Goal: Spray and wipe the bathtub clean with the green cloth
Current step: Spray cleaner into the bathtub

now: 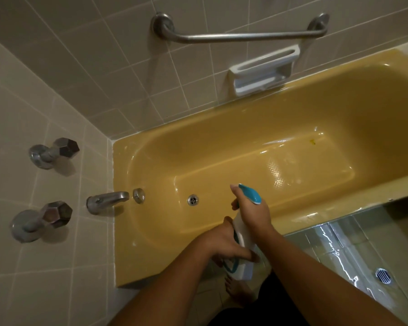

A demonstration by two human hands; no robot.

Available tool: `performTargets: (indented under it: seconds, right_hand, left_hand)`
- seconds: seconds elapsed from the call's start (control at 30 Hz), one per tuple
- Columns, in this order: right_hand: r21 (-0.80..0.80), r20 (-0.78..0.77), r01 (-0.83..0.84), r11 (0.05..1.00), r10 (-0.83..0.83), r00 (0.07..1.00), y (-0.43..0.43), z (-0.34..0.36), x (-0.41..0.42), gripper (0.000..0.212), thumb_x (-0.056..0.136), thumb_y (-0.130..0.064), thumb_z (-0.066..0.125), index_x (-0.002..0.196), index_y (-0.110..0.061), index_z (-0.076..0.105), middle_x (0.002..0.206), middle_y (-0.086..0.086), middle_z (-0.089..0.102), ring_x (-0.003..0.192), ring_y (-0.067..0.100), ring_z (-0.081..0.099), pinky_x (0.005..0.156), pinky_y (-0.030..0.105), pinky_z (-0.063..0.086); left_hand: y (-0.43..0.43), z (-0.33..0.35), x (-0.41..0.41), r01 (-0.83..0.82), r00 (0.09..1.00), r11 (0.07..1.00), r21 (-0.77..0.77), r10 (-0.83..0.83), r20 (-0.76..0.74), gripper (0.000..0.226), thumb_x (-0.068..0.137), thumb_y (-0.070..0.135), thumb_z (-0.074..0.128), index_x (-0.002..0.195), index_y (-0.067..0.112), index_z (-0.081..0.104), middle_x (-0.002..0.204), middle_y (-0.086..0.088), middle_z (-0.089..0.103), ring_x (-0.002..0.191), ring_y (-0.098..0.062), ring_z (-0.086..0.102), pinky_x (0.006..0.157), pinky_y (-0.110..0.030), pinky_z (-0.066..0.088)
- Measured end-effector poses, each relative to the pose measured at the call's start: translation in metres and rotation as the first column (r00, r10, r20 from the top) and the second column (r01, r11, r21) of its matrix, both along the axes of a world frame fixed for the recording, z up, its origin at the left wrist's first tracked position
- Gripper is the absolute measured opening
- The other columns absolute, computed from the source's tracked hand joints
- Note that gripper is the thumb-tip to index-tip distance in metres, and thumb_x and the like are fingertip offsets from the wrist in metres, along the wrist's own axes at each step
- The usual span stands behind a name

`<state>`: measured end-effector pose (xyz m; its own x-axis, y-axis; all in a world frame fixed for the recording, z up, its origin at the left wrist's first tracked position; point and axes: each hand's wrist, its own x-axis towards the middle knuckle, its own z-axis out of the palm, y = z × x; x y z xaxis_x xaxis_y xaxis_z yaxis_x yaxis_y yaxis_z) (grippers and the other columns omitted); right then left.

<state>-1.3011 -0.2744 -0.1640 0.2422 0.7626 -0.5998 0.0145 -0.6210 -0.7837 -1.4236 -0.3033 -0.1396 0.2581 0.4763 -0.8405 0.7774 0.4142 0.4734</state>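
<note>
Spraying step: the right hand (251, 214) grips the spray bottle (244, 241) by its neck over the bathtub (222, 147) near rim, close to the drain (193, 200); left hand (226, 245) fingers clasp its base. Next, aim and squeeze the trigger. Green cloth unseen; spout (108, 201) clear of the way

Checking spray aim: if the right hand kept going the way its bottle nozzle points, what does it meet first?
Probably the bathtub floor. The right hand grips the spray bottle head, nozzle aimed up-frame over the near rim, with no object in between. Depth is unclear from one view, so it could reach the far inner wall instead.
</note>
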Motion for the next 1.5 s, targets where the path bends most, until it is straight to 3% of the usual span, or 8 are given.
performTargets:
  seconds: [0.2, 0.37, 0.47, 0.6, 0.73, 0.83, 0.97, 1.5]
  right_hand:
    - [0.009, 0.083, 0.071, 0.997, -0.072, 0.994, 0.002, -0.002, 0.001, 0.059, 0.08, -0.063, 0.072, 0.076, -0.005, 0.07, 0.074, 0.012, 0.072, 0.074, 0.03, 0.069, 0.071, 0.044, 0.054]
    - [0.022, 0.124, 0.088, 0.996, -0.09, 0.988, 0.0, -0.002, 0.013, 0.056, 0.076, -0.062, 0.075, 0.081, -0.007, 0.072, 0.08, 0.013, 0.074, 0.08, 0.03, 0.071, 0.076, 0.046, 0.057]
    - [0.009, 0.142, 0.162, 0.987, -0.161, 0.977, -0.004, -0.003, 0.028, 0.049, 0.081, -0.055, 0.076, 0.08, -0.006, 0.072, 0.081, 0.014, 0.073, 0.08, 0.031, 0.071, 0.074, 0.045, 0.057]
    - [0.008, 0.143, 0.16, 0.987, -0.16, 0.977, -0.002, -0.004, 0.05, 0.05, 0.079, -0.055, 0.079, 0.086, -0.006, 0.074, 0.087, 0.014, 0.075, 0.085, 0.031, 0.071, 0.072, 0.039, 0.055]
    - [-0.02, 0.22, 0.212, 0.977, -0.202, 0.954, 0.002, 0.0, 0.068, 0.055, 0.071, -0.071, 0.063, 0.071, -0.017, 0.07, 0.074, 0.004, 0.072, 0.082, 0.028, 0.068, 0.091, 0.052, 0.053]
    - [-0.032, 0.181, 0.216, 0.976, -0.207, 0.961, 0.01, 0.003, 0.083, 0.042, 0.078, -0.063, 0.071, 0.07, -0.022, 0.073, 0.074, -0.003, 0.075, 0.084, 0.022, 0.071, 0.091, 0.049, 0.054]
    - [-0.044, 0.241, 0.223, 0.974, -0.207, 0.948, 0.028, 0.003, 0.109, 0.054, 0.074, -0.069, 0.061, 0.067, -0.016, 0.07, 0.069, 0.0, 0.071, 0.078, 0.023, 0.067, 0.095, 0.053, 0.05]
    - [-0.126, 0.32, 0.239, 0.963, -0.189, 0.929, 0.111, 0.012, 0.301, 0.052, 0.079, -0.068, 0.058, 0.068, -0.02, 0.073, 0.072, -0.005, 0.071, 0.079, 0.021, 0.065, 0.093, 0.048, 0.05]
  left_hand:
    - [0.001, -0.007, 0.015, -0.008, 0.999, 0.995, 0.102, 0.005, 0.034, 0.067, 0.071, 0.039, 0.093, 0.114, 0.028, 0.043, 0.115, -0.001, 0.06, 0.098, -0.019, 0.069, 0.076, -0.047, 0.065]
    - [0.001, -0.024, 0.028, 0.01, 0.998, 0.985, 0.175, -0.02, 0.059, 0.055, 0.067, 0.041, 0.092, 0.099, 0.037, 0.048, 0.114, -0.001, 0.057, 0.099, -0.021, 0.068, 0.076, -0.041, 0.064]
    - [0.002, -0.036, 0.043, 0.04, 0.995, 0.979, 0.199, -0.057, 0.077, 0.062, 0.059, 0.049, 0.092, 0.109, 0.032, 0.058, 0.11, 0.004, 0.059, 0.095, -0.015, 0.066, 0.08, -0.044, 0.064]
    - [0.006, -0.038, 0.061, 0.033, 0.996, 0.988, 0.151, -0.044, 0.072, 0.086, 0.057, 0.05, 0.094, 0.126, 0.025, 0.05, 0.109, 0.008, 0.056, 0.092, -0.013, 0.064, 0.067, -0.036, 0.061]
    - [0.016, -0.036, 0.081, 0.076, 0.995, 0.987, 0.141, -0.085, 0.055, 0.096, 0.049, 0.054, 0.091, 0.127, 0.025, 0.045, 0.109, 0.005, 0.06, 0.094, -0.016, 0.067, 0.077, -0.047, 0.065]
    - [0.029, -0.029, 0.092, 0.103, 0.994, 0.991, 0.083, -0.107, 0.038, 0.093, 0.059, 0.049, 0.093, 0.128, 0.023, 0.037, 0.111, 0.0, 0.06, 0.096, -0.022, 0.067, 0.073, -0.048, 0.065]
    - [0.049, -0.02, 0.119, 0.136, 0.991, 0.988, 0.072, -0.137, 0.009, 0.085, 0.066, 0.043, 0.092, 0.125, 0.023, 0.035, 0.113, -0.001, 0.059, 0.098, -0.024, 0.067, 0.074, -0.049, 0.065]
    - [0.141, -0.008, 0.312, 0.215, 0.977, 0.977, -0.008, -0.215, 0.001, 0.084, 0.07, 0.042, 0.09, 0.129, 0.022, 0.035, 0.117, -0.001, 0.057, 0.098, -0.021, 0.066, 0.071, -0.044, 0.065]
